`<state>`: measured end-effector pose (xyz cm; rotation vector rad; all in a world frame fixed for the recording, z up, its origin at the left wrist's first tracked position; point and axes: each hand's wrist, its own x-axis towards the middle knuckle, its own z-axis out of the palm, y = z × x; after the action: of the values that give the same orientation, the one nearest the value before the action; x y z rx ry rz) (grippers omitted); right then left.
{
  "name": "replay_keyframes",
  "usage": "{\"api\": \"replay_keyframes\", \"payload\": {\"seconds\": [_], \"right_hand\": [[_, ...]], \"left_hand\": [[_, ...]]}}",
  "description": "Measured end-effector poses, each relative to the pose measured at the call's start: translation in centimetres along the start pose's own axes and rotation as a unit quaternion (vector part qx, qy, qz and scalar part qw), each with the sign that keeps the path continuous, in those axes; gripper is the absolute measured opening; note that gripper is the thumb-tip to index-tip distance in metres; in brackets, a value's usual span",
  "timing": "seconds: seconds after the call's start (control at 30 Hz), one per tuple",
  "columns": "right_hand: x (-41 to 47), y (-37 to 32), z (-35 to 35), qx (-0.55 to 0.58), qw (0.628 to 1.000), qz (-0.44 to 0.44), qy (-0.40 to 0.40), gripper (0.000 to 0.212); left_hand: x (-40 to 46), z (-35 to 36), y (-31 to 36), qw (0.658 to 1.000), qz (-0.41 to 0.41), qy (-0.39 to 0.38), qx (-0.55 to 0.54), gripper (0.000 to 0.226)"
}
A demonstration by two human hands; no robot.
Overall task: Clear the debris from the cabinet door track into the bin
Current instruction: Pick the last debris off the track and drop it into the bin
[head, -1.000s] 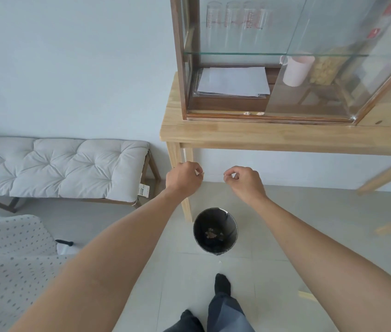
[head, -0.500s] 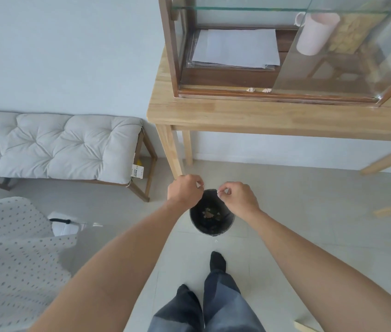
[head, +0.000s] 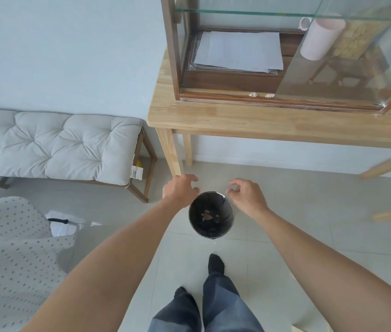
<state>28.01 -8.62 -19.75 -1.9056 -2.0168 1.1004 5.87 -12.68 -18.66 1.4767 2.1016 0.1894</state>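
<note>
Landmark: the bin (head: 211,215), dark, on the floor.
Change: half a second ago we pinched scraps over the bin; now both hands have spread apart.
Left hand (head: 180,190): just left of the bin's rim, fingers loose, empty.
Right hand (head: 246,195): just right of the rim, fingers parted, empty.
Debris: brown bits (head: 207,215) lie inside the bin; two pale pieces (head: 261,94) sit in the cabinet door track (head: 225,95), up on the tabletop (head: 213,116) beyond the bin.
Writing: the bench tag (head: 137,174), left of the bin, is too small to read.
</note>
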Motion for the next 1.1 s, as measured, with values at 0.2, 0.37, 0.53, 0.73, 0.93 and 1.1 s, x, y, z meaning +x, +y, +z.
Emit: {"api": "replay_keyframes", "payload": {"seconds": [0.2, 0.37, 0.53, 0.73, 0.93, 1.1], "right_hand": [[-1.4, -1.1, -0.6, 0.021, 0.999, -0.014, 0.026, 0.031], [-2.5, -2.3, -2.4, 0.051, 0.997, -0.02, 0.062, 0.031], [-3.0, -4.3, -5.6, 0.076, 0.991, -0.036, 0.1, 0.034], [-2.3, -6.3, -10.0, 0.089, 0.986, -0.052, 0.133, 0.036], [0.1, -7.3, -13.3, 0.081, 0.982, -0.068, 0.158, 0.035], [2.9, -7.5, -15.7, 0.067, 0.98, -0.079, 0.172, 0.032]], "left_hand": [[-1.5, -2.4, -0.2, 0.999, 0.019, 0.027, -0.01, 0.038], [-2.9, -4.9, 0.2, 0.998, 0.045, 0.052, -0.013, 0.041], [-3.5, -8.1, 1.6, 0.994, 0.071, 0.084, -0.006, 0.041], [-2.6, -12.1, 4.1, 0.988, 0.098, 0.116, 0.0, 0.041], [-0.1, -14.4, 7.3, 0.982, 0.121, 0.142, -0.013, 0.04], [2.3, -14.4, 10.3, 0.982, 0.114, 0.146, -0.047, 0.039]]}}
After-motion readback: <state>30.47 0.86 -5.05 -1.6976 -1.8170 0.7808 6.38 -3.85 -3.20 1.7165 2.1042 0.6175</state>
